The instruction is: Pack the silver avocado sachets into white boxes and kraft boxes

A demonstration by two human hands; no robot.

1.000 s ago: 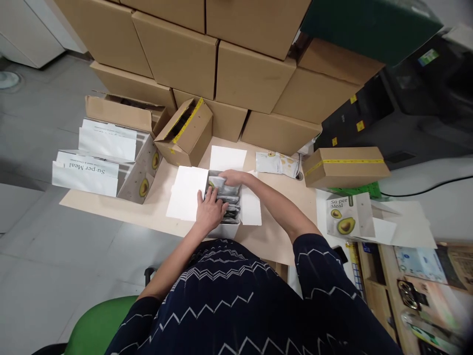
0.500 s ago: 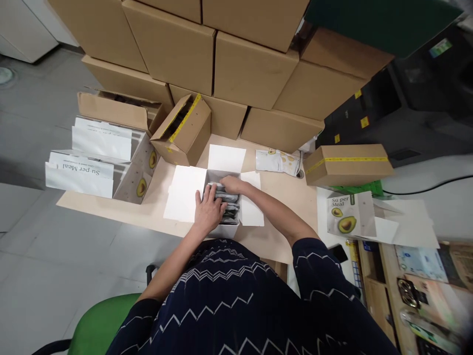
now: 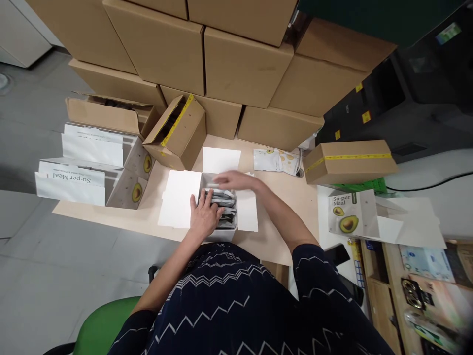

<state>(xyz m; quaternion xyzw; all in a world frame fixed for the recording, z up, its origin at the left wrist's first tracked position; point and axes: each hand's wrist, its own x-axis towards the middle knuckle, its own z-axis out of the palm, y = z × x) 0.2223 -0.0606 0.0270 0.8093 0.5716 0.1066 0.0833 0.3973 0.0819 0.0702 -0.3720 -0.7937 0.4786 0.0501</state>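
An open white carton [image 3: 225, 234] stands on the table with its flaps folded out. Several grey-silver packets [image 3: 223, 201] are lined up upright inside it. My left hand [image 3: 205, 217] rests over the carton's left side, fingers spread on the tops of the packets. Just above the far end of the carton is my right hand [image 3: 236, 181], slightly blurred, its fingers stretched to the left and nothing visible in them.
Printed cartons [image 3: 125, 185] stand open at the left, beside an open brown box [image 3: 181, 135]. Stacked brown boxes [image 3: 244, 66] wall off the back. A white pouch [image 3: 277, 161], a taped box [image 3: 349, 162] and an avocado-print carton [image 3: 349, 214] lie to the right.
My right hand has come up out of the far end of the carton and its fingers have straightened. My left hand stays on the packets. The view has shifted slightly.
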